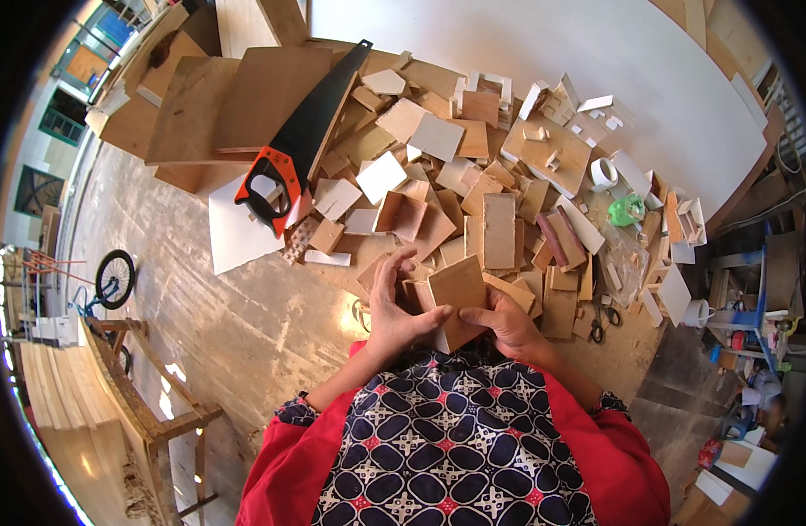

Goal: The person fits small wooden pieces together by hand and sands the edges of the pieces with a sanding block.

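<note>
Close to my body I hold a small assembly of brown wooden boards (458,291), joined at angles like a little open box. My left hand (394,307) grips its left side, the thumb pressed along the lower edge and the fingers raised behind. On the right side, my right hand (506,324) clasps it with the thumb on the front face; its other fingers are mostly hidden behind the wood. Just beyond lies a heap of wood offcuts (434,223), with an upright-edged brown piece (499,231) nearest the assembly.
A handsaw (278,180) with an orange and black handle rests left of the heap. Scissors (604,323), a white tape roll (604,174) and a green plastic piece (627,209) lie to the right. A white panel (596,53) spans the back. Small wooden models (561,105) stand nearby.
</note>
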The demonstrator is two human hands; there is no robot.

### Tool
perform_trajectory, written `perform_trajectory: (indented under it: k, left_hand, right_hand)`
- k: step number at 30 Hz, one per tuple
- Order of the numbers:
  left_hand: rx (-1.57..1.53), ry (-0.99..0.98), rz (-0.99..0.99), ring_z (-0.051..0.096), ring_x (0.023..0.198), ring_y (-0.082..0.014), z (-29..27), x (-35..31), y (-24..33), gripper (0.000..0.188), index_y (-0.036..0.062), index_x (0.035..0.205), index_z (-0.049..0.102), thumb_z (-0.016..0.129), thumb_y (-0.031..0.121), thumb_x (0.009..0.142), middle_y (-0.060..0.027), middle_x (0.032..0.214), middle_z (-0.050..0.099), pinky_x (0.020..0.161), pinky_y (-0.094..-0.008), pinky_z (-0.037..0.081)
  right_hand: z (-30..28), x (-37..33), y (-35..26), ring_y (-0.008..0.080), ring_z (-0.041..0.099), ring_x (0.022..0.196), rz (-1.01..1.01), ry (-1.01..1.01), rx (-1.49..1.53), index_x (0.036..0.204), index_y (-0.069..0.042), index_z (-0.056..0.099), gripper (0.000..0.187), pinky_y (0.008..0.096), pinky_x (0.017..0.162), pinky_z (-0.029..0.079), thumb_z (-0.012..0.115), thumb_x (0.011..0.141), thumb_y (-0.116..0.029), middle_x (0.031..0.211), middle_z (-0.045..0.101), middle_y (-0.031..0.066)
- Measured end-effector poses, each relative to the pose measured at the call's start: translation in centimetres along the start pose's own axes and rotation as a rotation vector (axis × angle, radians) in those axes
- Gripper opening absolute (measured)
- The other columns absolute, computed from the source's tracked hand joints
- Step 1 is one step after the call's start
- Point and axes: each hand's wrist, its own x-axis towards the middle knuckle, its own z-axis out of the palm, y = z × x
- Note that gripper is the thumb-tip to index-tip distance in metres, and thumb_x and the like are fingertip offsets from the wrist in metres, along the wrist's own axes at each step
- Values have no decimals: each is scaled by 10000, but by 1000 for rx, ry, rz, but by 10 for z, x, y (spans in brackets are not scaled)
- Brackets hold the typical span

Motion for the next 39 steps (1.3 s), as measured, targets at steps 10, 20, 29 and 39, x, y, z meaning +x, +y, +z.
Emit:
perform_trajectory:
  k: [10,20,29,39]
  left_hand:
    - [-29,-69,-74,515,1029,-203,-4,-11,-9,854,17,1289,487,852,329,582,-93,1118,512,910,-326,432]
    - [78,-155,-129,546,906,-154,-10,-12,-11,572,-29,1017,583,825,324,637,-64,942,539,813,-283,442]
    - [44,-97,-158,557,866,-211,-8,-14,-21,588,-49,940,564,812,381,627,-123,894,552,776,-314,457]
    - [-70,-142,-242,543,875,-131,-10,-15,-27,504,-22,973,559,795,304,671,-69,922,565,779,-275,449]
  right_hand:
    - [4,-5,7,148,580,1095,40,20,-47,1311,-6,456,474,304,962,455,665,897,-104,1210,603,79]
    - [5,-6,8,138,584,1081,13,-12,-47,1314,-11,453,466,295,950,459,655,905,-107,1193,610,71]
    - [7,-2,7,129,590,1070,14,-31,-40,1301,-11,465,453,288,941,465,658,906,-119,1186,615,66]
    - [4,1,10,131,595,1063,51,-38,-28,1292,-11,477,445,289,935,471,664,902,-116,1181,620,68]
